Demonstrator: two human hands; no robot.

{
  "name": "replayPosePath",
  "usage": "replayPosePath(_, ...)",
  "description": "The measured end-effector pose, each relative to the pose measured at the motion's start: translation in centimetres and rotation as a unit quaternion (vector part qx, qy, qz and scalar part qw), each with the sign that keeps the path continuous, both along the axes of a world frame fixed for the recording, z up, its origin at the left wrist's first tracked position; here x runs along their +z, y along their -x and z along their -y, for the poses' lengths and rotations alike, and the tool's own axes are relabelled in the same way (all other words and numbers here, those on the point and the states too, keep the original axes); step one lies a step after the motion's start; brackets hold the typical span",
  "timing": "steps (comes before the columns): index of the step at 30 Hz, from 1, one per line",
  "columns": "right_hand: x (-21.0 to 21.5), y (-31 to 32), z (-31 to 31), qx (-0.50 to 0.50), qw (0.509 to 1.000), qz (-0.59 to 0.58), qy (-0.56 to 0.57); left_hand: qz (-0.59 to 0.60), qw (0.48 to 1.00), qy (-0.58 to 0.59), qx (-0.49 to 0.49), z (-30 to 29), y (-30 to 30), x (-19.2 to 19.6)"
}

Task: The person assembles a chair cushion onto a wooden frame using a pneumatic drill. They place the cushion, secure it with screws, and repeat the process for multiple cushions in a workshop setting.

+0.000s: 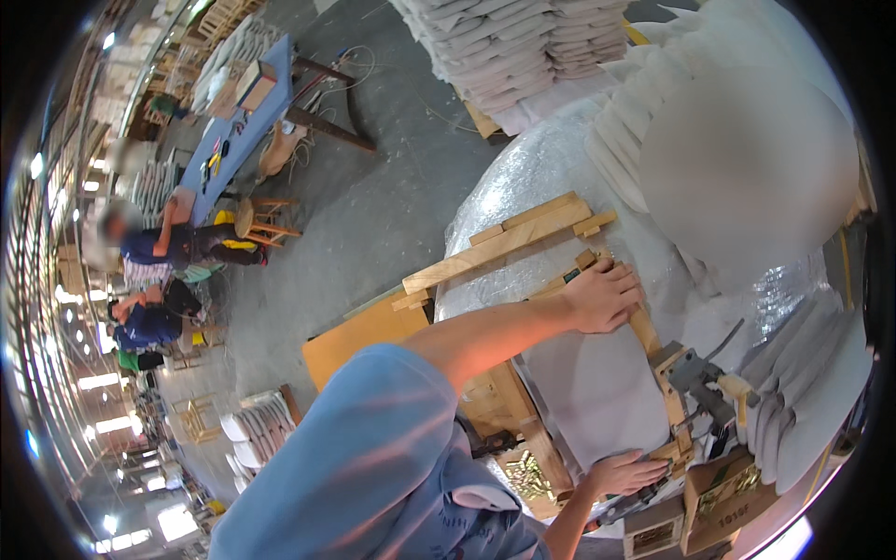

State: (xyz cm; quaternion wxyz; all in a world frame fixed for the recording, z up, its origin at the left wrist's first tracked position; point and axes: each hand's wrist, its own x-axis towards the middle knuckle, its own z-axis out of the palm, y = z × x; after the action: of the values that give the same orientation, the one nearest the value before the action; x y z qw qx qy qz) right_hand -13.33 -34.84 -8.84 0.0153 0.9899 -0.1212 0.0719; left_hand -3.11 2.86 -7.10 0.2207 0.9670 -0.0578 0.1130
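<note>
My left hand (pixel 605 297) rests palm down on the far corner of a wooden frame (pixel 644 329), fingers stretched across the wood. Inside the frame lies a flat, pale grey padded panel (pixel 597 392). At the panel's near end, my right hand (pixel 630 473) lies with its fingers extended toward a wooden block (pixel 679 446). A dark tool with a red spot (pixel 607 513) is partly hidden beside that hand. A metal toggle clamp (pixel 698 378) is mounted on the frame's right side, with a wooden block at its end.
Brass-coloured hardware fills a wooden tray (pixel 528 478); a cardboard box (pixel 723 504) stands right of my right hand. Plastic-wrapped padding (pixel 504 187) and stacked pale cushions (pixel 523 56) lie beyond. A blue-topped table (pixel 233 135), a stool (pixel 261 222) and other people (pixel 159 313) are at left.
</note>
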Motion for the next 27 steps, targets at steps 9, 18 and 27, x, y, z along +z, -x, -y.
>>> replayPosePath(9,3.5,2.8,-2.6,0.000,0.969,0.060,-0.238,-0.056,0.998,0.008,-0.022,0.0,-1.5,0.5)
replayPosePath(18,3.6,26.7,-18.7,-0.289,0.902,0.044,-0.317,-0.080,0.996,-0.019,-0.016,-0.5,-1.7,-0.1)
replayPosePath(27,7.0,31.0,-19.0,-0.469,0.726,-0.056,-0.499,-0.006,0.999,-0.027,-0.028,-0.6,-1.6,-1.8)
